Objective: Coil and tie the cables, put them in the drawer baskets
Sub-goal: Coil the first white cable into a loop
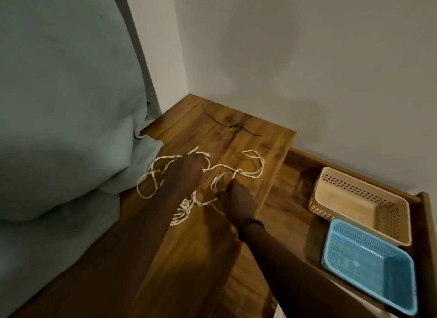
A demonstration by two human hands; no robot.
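Note:
A long white cable point(250, 166) lies in loose, tangled loops on the wooden nightstand top point(267, 137). My left hand point(186, 173) rests on the loops at the left, its fingertips pinching the cable near one end. My right hand point(236, 201) pinches another strand near the front, close to the top's right edge. Part of the cable is bunched beneath my left forearm. A thin dark tie point(233, 126) lies flat toward the back of the top. In the open drawer at the right sit a beige perforated basket point(387, 194) and a blue mesh basket point(402, 282), both without cables.
A pale blue-grey pillow and bedding point(66, 119) press against the nightstand's left side. White walls meet in a corner behind it. The open drawer's wooden rim point(425, 213) runs along the far right.

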